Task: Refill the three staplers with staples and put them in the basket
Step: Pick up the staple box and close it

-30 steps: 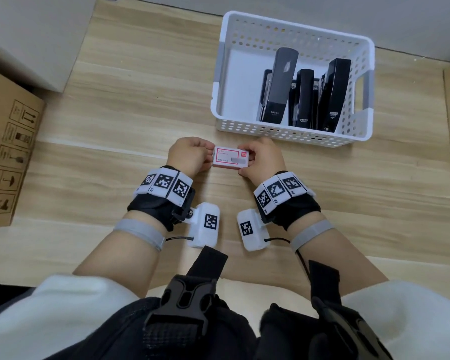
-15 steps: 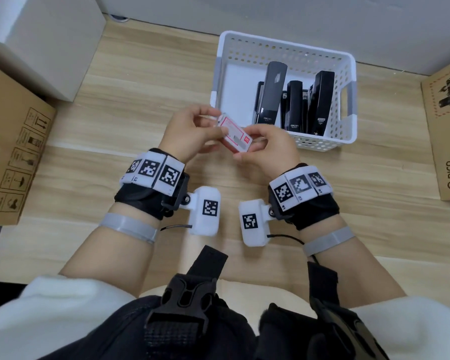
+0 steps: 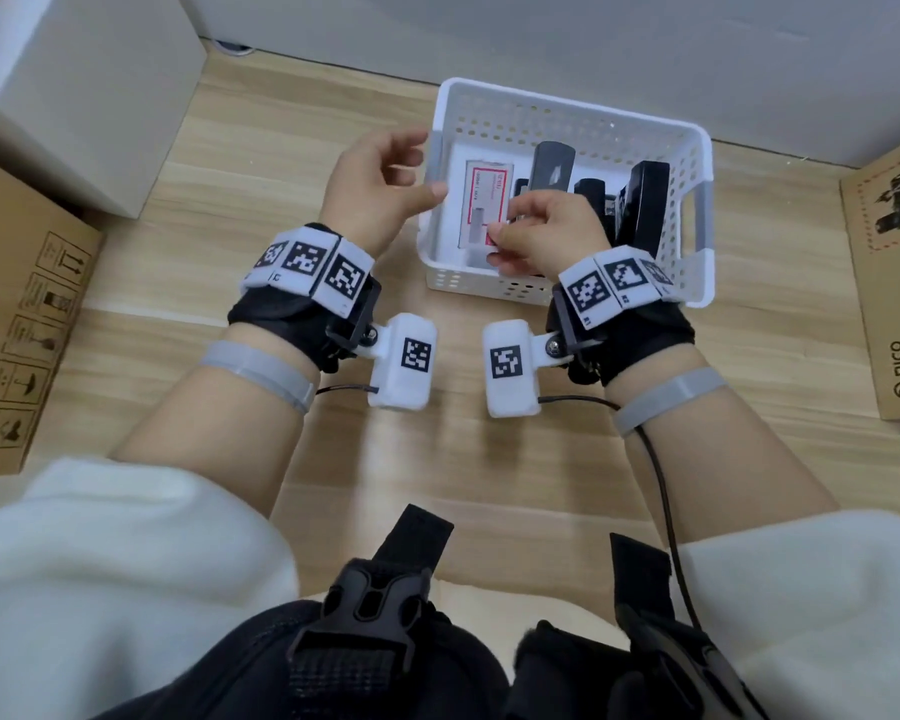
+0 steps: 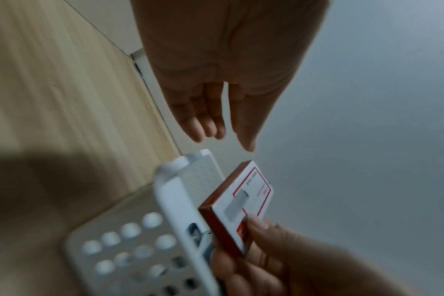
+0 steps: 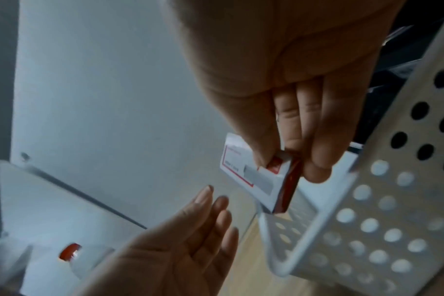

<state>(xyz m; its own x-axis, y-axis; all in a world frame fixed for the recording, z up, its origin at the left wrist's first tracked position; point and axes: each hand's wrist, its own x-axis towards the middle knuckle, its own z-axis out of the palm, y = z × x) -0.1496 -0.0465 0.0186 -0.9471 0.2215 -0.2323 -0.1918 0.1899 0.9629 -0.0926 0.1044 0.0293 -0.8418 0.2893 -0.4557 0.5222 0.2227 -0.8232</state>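
My right hand pinches the staple box over the white basket, where three black staplers stand. My left hand hangs loosely spread beside it, above wood flooring and cardboard boxes.

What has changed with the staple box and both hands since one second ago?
The staple box moved from the floor in front of the basket to above its left part. The left hand let go; only the right hand pinches it. The staplers stayed inside.
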